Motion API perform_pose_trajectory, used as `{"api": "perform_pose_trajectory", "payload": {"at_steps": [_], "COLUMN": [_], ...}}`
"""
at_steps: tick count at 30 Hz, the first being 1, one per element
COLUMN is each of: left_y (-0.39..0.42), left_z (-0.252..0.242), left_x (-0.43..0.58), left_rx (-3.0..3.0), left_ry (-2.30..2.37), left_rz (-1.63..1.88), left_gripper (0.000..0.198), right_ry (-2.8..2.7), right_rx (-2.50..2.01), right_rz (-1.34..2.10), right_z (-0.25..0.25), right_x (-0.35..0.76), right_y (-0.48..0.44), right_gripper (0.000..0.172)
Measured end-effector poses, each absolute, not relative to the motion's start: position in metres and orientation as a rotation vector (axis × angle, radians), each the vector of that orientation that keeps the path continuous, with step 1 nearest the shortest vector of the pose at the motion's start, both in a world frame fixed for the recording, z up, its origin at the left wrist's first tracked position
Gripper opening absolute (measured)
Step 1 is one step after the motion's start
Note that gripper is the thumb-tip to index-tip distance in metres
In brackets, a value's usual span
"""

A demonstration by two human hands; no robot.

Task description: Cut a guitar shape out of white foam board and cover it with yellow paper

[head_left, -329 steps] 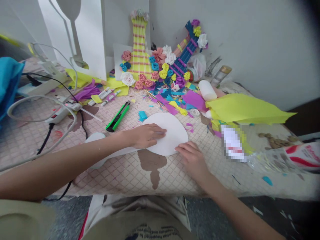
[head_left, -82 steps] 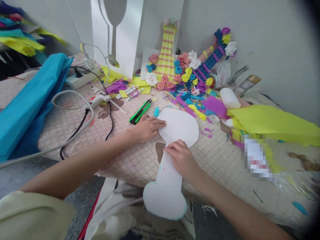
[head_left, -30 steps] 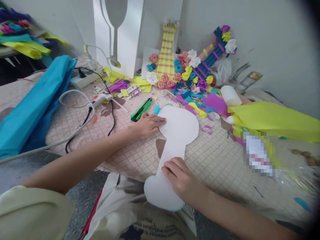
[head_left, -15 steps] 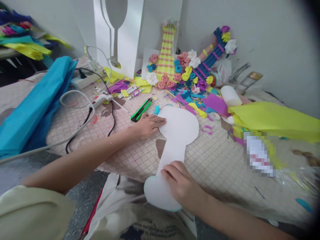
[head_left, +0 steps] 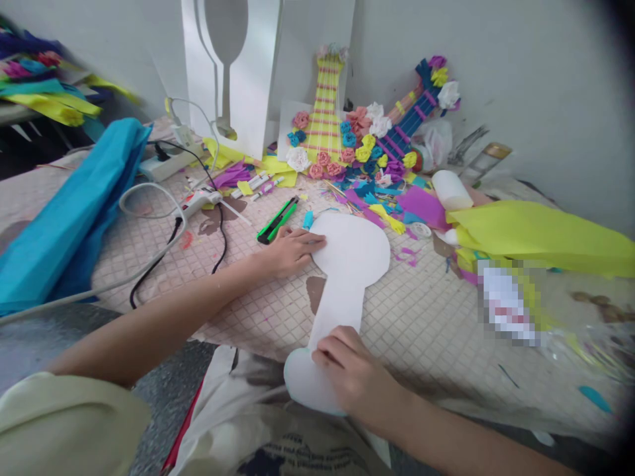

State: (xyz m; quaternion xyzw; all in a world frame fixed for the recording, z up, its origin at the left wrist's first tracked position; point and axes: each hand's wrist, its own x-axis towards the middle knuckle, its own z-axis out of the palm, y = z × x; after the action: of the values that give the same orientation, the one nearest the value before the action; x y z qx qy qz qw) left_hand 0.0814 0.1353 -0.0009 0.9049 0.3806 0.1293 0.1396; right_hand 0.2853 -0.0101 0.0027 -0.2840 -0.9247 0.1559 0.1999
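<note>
A white board cutout (head_left: 351,248), shaped like a small guitar, lies with its round body on the table and its narrow end over the near edge by my lap. My left hand (head_left: 292,250) rests flat, fingers stretched onto the left rim of the round body. On the cutout's narrow end, my right hand (head_left: 354,373) is closed, its fingers curled together against the surface. Its thumb and anything inside the fingers are hidden. Just beyond my left hand lie a green utility knife (head_left: 278,220) and a scrap of blue paper (head_left: 308,220).
Two decorated paper guitars (head_left: 325,112) (head_left: 414,119) lean at the back, beside a white board (head_left: 253,86) with a guitar-shaped hole. Blue crepe paper (head_left: 74,211), a power strip (head_left: 171,165) and cables occupy the left. Yellow paper (head_left: 540,235) and a white roll (head_left: 452,190) lie right.
My right hand has slid slightly toward me along the cutout's narrow end and covers more of it. My left hand stays in place; the whole view has shifted a little.
</note>
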Motion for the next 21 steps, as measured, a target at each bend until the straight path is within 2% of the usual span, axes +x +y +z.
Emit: {"api": "perform_pose_trajectory", "payload": {"at_steps": [3,6,10,14,21], "left_y": [0.140,0.147,0.140,0.117,0.112], "left_z": [-0.001,0.001,0.009,0.017,0.029], "left_x": [0.082,0.082,0.078,0.075,0.093], "left_rx": [2.338,1.953,1.714,1.365,0.845], "left_ry": [1.065,1.001,1.008,1.110,1.164], "left_rz": [0.528,0.699,0.848,1.009,0.915], "left_gripper": [0.043,0.032,0.032,0.038,0.006], "right_ry": [-2.271,-1.618,-0.854,-0.612,-0.592], "right_rx": [-0.911,-1.216,-1.225,-1.167,-1.196], "right_rz": [0.721,1.134,1.573,1.692,1.708], "right_z": [0.011,0.016,0.016,0.017,0.010], "right_x": [0.297,0.314,0.330,0.339,0.352], "right_y": [-0.009,0.003,0.018,0.026,0.050], "right_gripper": [0.025,0.010,0.021,0.023,0.016]}}
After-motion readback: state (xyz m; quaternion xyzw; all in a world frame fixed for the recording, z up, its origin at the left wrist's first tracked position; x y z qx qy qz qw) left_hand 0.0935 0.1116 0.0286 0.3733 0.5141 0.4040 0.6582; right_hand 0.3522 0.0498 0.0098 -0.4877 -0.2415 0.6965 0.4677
